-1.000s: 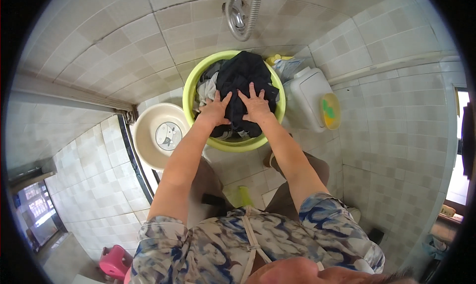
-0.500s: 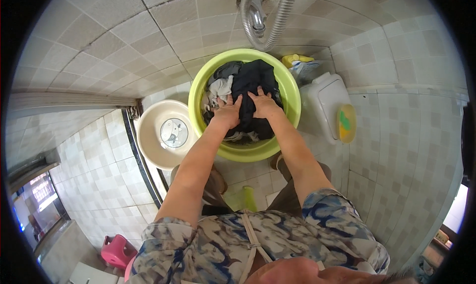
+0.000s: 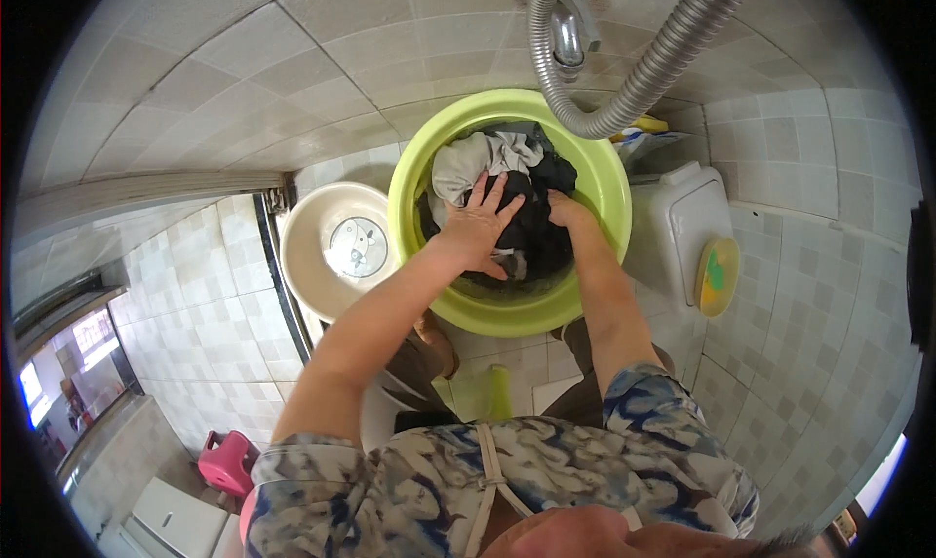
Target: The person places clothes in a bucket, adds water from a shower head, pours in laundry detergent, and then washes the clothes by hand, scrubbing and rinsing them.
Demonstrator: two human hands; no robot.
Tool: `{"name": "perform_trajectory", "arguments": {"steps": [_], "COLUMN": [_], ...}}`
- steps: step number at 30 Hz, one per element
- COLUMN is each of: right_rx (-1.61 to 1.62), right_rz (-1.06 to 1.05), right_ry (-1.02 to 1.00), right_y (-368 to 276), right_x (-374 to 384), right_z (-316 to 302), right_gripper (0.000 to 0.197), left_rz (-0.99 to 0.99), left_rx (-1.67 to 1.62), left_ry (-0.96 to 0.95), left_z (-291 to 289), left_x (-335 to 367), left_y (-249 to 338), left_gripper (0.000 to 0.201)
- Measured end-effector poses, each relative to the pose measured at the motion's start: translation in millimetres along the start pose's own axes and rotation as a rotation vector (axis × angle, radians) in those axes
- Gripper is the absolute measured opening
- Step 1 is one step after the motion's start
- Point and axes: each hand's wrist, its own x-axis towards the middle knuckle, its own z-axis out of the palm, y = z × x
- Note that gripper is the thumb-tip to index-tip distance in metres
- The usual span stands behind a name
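Observation:
A large lime-green basin (image 3: 507,322) stands before me, filled with wet laundry. My left hand (image 3: 476,229) presses flat on the dark clothes with its fingers spread, just below a light grey garment (image 3: 460,166) bunched along the far left side. At the right of the pile, my right hand (image 3: 572,213) has its fingers curled into a black garment (image 3: 554,174) and appears to grip it; the fingertips are partly hidden in the cloth. Some dark water shows at the basin's near side, below the clothes.
A cream basin (image 3: 297,266) with an animal picture on its bottom sits to the left. A white lidded bin (image 3: 673,222) stands at the right, with a yellow-and-green dish (image 3: 719,277) at its side. A ribbed metal hose (image 3: 673,56) hangs above. A pink stool (image 3: 227,462) is at the lower left.
The light grey garment now lies higher and more spread out across the pile. My right hand has gone from lying flat to curling into black cloth at the right. The head view has shifted.

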Motion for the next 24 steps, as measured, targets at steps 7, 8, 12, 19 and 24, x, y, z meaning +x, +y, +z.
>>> {"name": "perform_trajectory", "arguments": {"steps": [7, 8, 12, 19, 24], "right_rx": [0.268, 0.341, 0.533, 0.545, 0.090], "right_rz": [0.064, 0.132, 0.253, 0.181, 0.169], "right_ry": [0.020, 0.063, 0.095, 0.435, 0.422], "right_y": [-52.0, -53.3, -60.2, -104.7, -112.3], "right_x": [-6.5, -11.4, -28.9, -164.6, -131.7], "right_z": [-35.5, -38.4, -53.7, -73.3, -55.8], "right_gripper": [0.044, 0.042, 0.043, 0.083, 0.118], "left_rz": [-0.261, -0.236, -0.137, -0.337, -0.421], "left_rx": [0.133, 0.076, -0.220, -0.424, -0.574], "left_ry": [-0.016, -0.005, 0.060, 0.063, -0.187], "left_z": [62.0, 65.4, 67.0, 101.2, 98.4], "left_x": [102.0, 111.1, 127.0, 184.1, 219.4], "left_y": [-17.9, -24.1, -48.8, -96.0, -120.7], "left_gripper": [0.121, 0.119, 0.107, 0.110, 0.115]}}
